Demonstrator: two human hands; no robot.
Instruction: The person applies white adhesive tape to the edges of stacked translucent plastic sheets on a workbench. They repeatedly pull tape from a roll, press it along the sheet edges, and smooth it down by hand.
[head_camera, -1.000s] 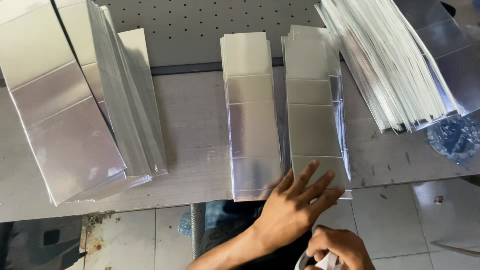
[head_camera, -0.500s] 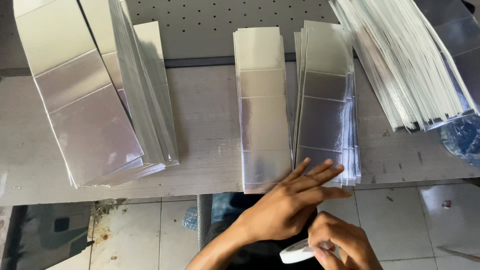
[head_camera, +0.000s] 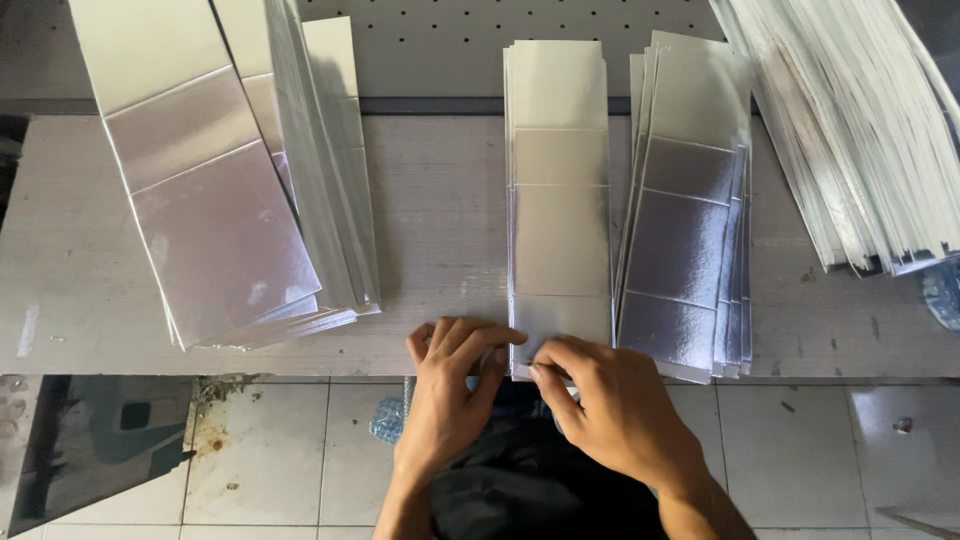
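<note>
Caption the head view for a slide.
Both hands, left hand and right hand, pinch the near end of a silver sheet stack.

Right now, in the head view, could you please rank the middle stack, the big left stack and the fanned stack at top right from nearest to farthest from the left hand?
1. Middle stack, touching the left hand.
2. Big left stack, up-left.
3. Fanned stack, far right.

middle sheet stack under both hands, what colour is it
Shiny silver, with crosswise fold lines, on the middle sheet stack; the head view shows it best.
</note>
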